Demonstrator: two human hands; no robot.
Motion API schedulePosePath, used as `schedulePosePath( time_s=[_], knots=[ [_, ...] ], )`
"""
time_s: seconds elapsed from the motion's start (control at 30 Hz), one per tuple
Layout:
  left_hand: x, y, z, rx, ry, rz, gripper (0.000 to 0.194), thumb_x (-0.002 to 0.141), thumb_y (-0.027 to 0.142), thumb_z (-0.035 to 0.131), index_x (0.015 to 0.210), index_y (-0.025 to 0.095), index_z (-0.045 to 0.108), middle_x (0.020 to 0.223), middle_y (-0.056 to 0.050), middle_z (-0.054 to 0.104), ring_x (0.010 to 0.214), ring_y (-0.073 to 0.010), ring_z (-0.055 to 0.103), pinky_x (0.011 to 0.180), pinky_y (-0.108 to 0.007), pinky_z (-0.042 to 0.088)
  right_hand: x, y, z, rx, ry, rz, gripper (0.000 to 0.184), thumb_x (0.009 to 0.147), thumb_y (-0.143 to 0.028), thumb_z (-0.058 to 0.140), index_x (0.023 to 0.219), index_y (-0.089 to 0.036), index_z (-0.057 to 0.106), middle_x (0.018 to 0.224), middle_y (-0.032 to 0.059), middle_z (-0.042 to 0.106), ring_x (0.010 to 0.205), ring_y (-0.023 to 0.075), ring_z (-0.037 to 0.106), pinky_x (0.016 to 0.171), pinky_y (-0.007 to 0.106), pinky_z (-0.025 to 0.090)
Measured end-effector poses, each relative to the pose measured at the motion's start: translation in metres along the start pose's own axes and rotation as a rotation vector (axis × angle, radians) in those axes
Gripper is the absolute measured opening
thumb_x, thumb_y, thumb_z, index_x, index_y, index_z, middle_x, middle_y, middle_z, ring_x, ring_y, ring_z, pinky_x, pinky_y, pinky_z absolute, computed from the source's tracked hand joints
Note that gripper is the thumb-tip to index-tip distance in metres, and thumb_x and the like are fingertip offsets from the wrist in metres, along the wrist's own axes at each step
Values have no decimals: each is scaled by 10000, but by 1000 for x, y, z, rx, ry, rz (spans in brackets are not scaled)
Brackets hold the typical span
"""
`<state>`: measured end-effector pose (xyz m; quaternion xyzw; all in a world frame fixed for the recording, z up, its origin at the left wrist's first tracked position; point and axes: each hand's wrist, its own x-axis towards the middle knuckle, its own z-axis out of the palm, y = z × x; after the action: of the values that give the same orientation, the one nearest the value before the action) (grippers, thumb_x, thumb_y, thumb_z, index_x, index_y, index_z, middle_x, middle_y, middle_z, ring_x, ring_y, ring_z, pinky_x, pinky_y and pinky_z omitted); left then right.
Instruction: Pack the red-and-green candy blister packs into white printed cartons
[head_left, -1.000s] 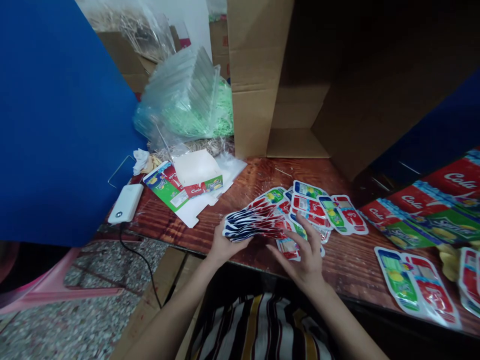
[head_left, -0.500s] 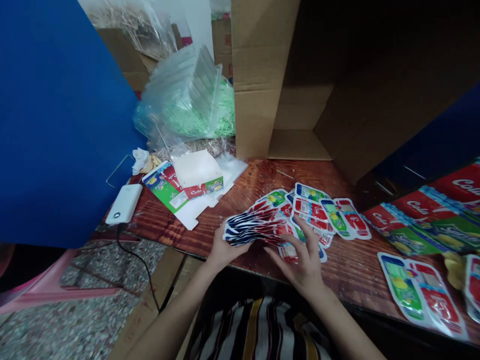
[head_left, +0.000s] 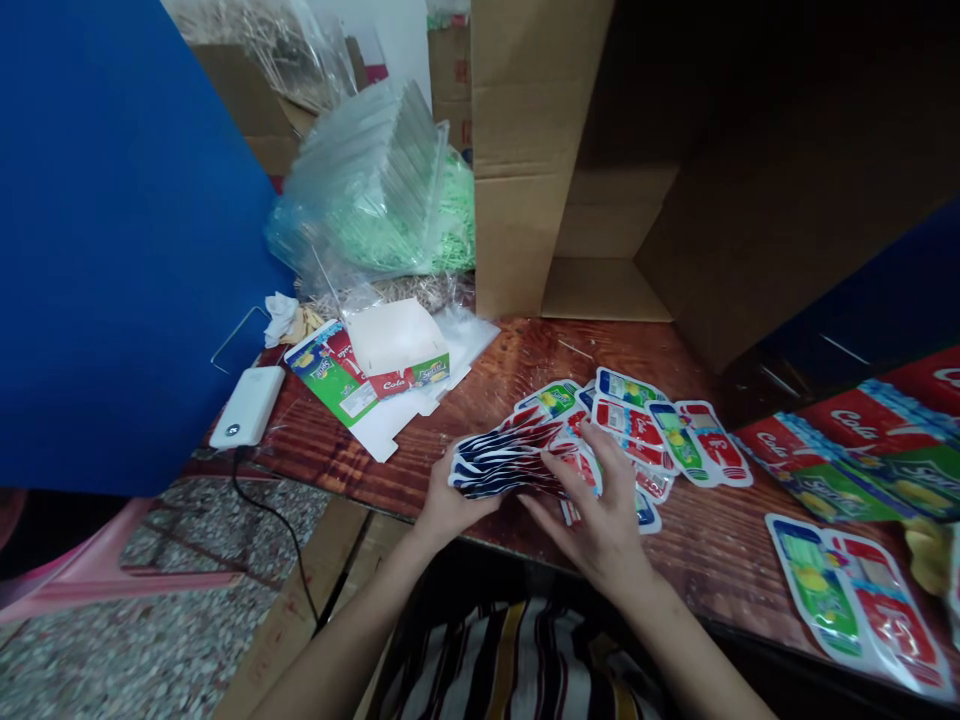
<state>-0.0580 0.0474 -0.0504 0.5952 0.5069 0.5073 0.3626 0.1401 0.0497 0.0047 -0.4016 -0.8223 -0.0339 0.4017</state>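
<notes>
My left hand (head_left: 454,505) is closed around one end of a thick fanned stack of flat cola-and-lemon printed packets (head_left: 499,462), held just above the table's front edge. At the stack's other end my right hand (head_left: 596,500) closes in, its bent fingers over the top packets and its thumb below. Just past the right hand, loose packets of the same kind (head_left: 630,435) lie overlapping on the table. A double packet (head_left: 855,600), one half green and one half red, lies apart at the right front edge.
An open cardboard box (head_left: 517,150) stands at the back. Printed boxes (head_left: 847,430) line the right side. To the left lie an unfolded printed carton (head_left: 352,390) and a white power bank (head_left: 249,405) with a cable. Plastic trays (head_left: 375,170) sit behind on green shreds.
My right hand has moved left and its fingers have drawn in on the right end of the stack. The left hand keeps its hold. The view has shifted slightly.
</notes>
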Motion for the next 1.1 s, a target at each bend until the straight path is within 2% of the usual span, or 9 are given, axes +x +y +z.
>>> schedulePosePath(
  time_s=[0.23,0.53,0.8,0.97,1.1],
  knots=[
    [-1,-2,-1,-39,-34,-19,547,661,180,739,1179,162,563,1143,-89,668,1054,-235,640,968,-407,500,-2,2,5,1,-7,-39,489,754,-217,743,1213,-255,577,1507,118,283,1325,372,370,1015,602,411],
    [-1,-1,-1,-8,20,19,579,628,195,757,1165,160,547,1124,-89,671,1037,-238,647,931,-389,518,-2,-8,4,39,-6,4,439,755,-165,734,1164,-210,580,1482,138,308,1320,365,378,1040,586,399],
    [1,3,0,-67,8,-26,556,625,183,755,1139,156,544,1097,-97,680,1007,-238,658,917,-386,524,-6,-9,7,26,10,35,396,773,-160,715,1136,-210,564,1309,139,469,1284,354,407,1004,590,423],
    [1,4,1,-37,26,-21,557,616,185,752,1133,161,545,1089,-90,681,1000,-236,660,902,-379,532,-8,-9,8,-2,29,29,424,766,-139,713,1154,-219,560,1258,135,484,1208,331,465,964,561,452],
    [0,1,1,-13,27,-6,567,624,203,752,1149,167,542,1089,-86,683,989,-234,663,897,-387,536,-9,-9,6,-30,21,30,415,770,-166,715,1153,-220,568,1276,136,472,1157,310,498,990,570,423]
  ],
)
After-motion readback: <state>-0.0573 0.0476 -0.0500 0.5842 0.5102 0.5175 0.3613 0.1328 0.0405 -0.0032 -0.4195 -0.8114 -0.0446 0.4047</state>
